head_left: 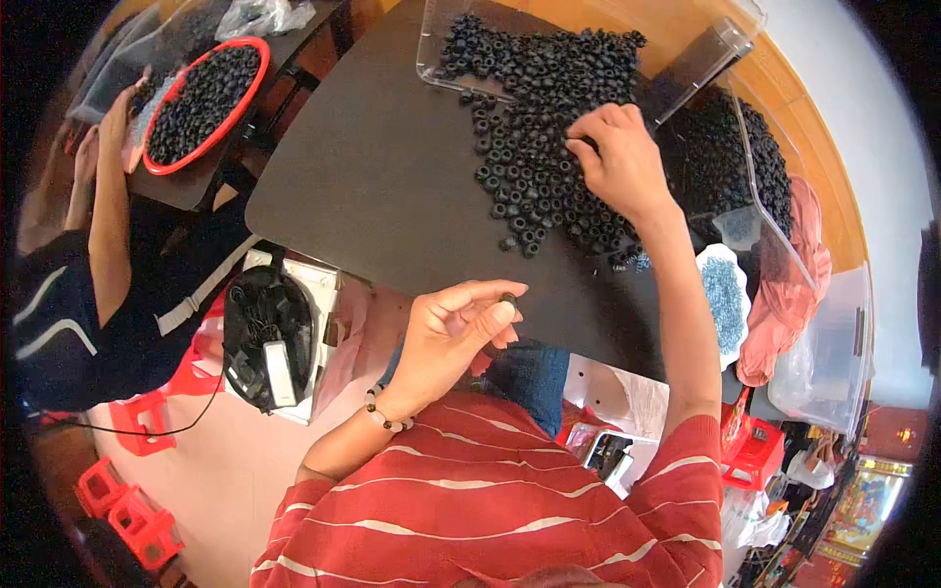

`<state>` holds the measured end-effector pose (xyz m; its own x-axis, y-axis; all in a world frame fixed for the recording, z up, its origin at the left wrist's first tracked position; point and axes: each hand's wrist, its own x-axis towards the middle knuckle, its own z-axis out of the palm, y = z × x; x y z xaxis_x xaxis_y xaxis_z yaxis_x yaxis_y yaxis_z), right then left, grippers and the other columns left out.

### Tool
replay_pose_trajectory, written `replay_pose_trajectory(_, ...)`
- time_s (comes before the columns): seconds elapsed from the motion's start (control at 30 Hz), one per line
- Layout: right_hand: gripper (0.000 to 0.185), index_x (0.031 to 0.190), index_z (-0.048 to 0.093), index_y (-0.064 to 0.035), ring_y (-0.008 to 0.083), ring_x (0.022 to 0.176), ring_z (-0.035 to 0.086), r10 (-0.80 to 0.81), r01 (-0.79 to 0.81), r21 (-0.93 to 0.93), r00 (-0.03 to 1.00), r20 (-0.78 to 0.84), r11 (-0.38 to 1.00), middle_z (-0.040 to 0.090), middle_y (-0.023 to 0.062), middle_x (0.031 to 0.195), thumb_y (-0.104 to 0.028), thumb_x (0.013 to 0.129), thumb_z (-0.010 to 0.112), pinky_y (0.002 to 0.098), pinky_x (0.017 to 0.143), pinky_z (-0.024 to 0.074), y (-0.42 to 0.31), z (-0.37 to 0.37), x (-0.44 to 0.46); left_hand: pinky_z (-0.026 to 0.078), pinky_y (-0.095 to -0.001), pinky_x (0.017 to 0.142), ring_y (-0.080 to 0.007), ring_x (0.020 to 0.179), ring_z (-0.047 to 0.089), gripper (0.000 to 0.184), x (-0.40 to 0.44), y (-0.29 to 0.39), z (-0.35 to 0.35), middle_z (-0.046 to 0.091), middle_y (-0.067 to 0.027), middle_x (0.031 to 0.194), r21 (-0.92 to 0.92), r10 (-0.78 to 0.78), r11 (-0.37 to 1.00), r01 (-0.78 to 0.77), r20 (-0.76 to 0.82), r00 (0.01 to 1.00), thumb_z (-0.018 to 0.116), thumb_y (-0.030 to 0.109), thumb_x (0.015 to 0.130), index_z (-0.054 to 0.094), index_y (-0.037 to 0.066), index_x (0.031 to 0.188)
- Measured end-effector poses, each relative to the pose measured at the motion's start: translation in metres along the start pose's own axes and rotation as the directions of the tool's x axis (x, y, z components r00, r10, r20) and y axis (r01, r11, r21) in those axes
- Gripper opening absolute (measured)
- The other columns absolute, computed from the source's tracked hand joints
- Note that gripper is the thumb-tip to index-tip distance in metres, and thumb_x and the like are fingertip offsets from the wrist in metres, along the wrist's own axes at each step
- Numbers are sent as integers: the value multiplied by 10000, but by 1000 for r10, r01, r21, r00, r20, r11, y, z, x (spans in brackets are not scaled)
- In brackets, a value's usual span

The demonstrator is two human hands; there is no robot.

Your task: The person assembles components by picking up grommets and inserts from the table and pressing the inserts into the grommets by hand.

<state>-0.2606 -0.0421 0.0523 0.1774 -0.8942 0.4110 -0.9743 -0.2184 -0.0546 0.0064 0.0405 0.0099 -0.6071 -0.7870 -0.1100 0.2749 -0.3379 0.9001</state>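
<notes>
Between the thumb and forefinger of my left hand is one small black ring-shaped piece, held in front of the table edge. My right hand reaches over a spread heap of the same black ring-shaped pieces. Its fingers are bent together in a pinch at the heap, and I cannot see what is between them. The heap spills out of a clear plastic box lying on the dark table.
A second clear box of black pieces stands on the right. Near it is a white scalloped dish of small bluish bits. At left, a co-worker's arms are beside a red-rimmed basket of black pieces. Red stools stand below.
</notes>
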Motion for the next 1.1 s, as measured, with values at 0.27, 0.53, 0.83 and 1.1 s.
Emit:
replay_pose_trajectory(0.27, 120, 900, 671, -92, 291, 877, 549, -71, 70, 15, 996, 62, 997, 612, 84, 827, -121, 786, 650, 387, 791, 461, -14, 11, 31, 487, -228, 646, -89, 690, 597, 285, 8, 1, -7, 669, -64, 839, -22, 29, 999, -29, -16, 999, 654, 194, 894, 656, 4, 1107)
replay_pose_trajectory(0.53, 118, 871, 687, -98, 291, 879, 576, -13, 33, -95, 978, 207, 995, 645, 75, 826, -177, 789, 656, 395, 790, 474, -17, 21, 41, 485, -228, 643, -92, 687, 596, 275, 7, 0, -15, 669, -61, 831, -4, 23, 1000, -23, -49, 999, 645, 192, 901, 657, 3, 1101)
replay_pose_trajectory(0.83, 116, 864, 669, -91, 289, 899, 583, -18, 26, -36, 979, 204, 999, 634, 75, 810, -172, 781, 665, 401, 782, 478, -19, 24, 45, 497, -216, 653, -76, 715, 599, 250, 5, -2, -15, 658, -46, 849, -25, 35, 999, -36, -26, 999, 632, 153, 912, 651, 21, 1123)
replay_pose_trajectory(1.1, 77, 798, 645, -84, 312, 863, 596, -28, 21, 58, 992, 125, 998, 640, 118, 813, -153, 765, 657, 424, 729, 497, -21, 22, 44, 498, -232, 670, -98, 712, 606, 265, 2, 1, -16, 661, -62, 851, -44, 66, 997, -68, -45, 997, 640, 154, 903, 648, 11, 1125)
